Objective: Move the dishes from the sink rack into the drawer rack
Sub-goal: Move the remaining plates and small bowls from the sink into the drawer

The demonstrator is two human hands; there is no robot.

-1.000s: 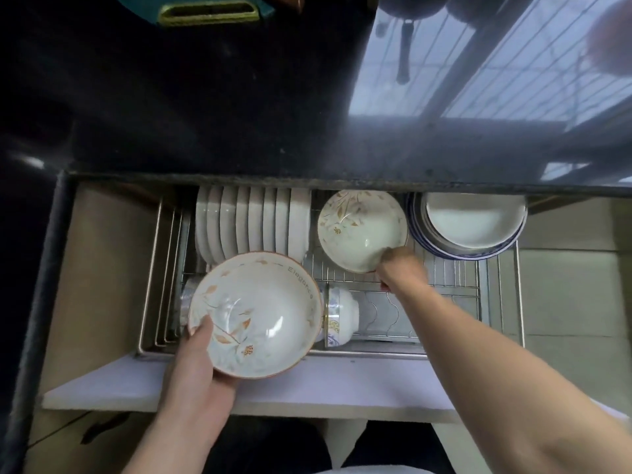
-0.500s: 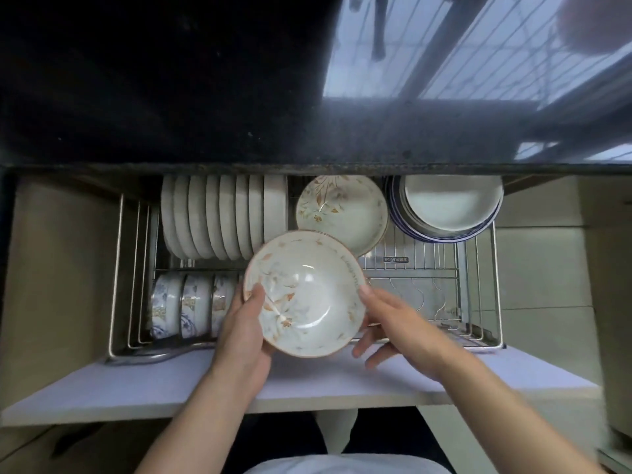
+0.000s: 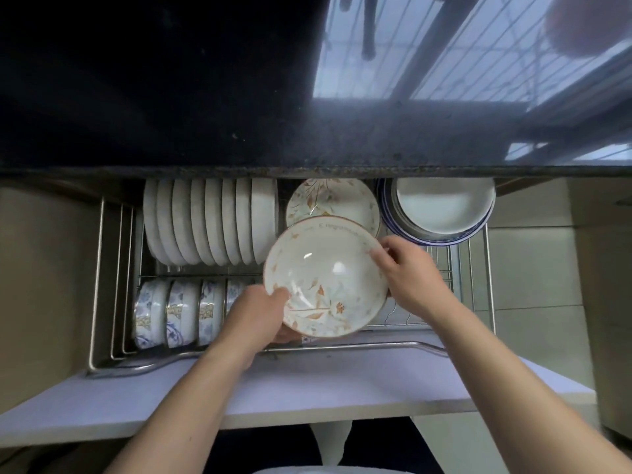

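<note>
While both hands, left hand (image 3: 260, 313) and right hand (image 3: 407, 275), grip opposite rims of the floral bowl (image 3: 325, 278), its glazed ceramic looks stiff, slippery, breakable.

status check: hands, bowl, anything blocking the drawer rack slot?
Left hand and right hand both grip floral bowl, above drawer rack. Matching bowl already racked just behind. Slot beneath hidden.

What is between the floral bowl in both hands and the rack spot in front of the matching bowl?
Nothing visible. The floral bowl, held by left hand and right hand, hovers before the matching bowl; bare wire rack shows beside it.
</note>
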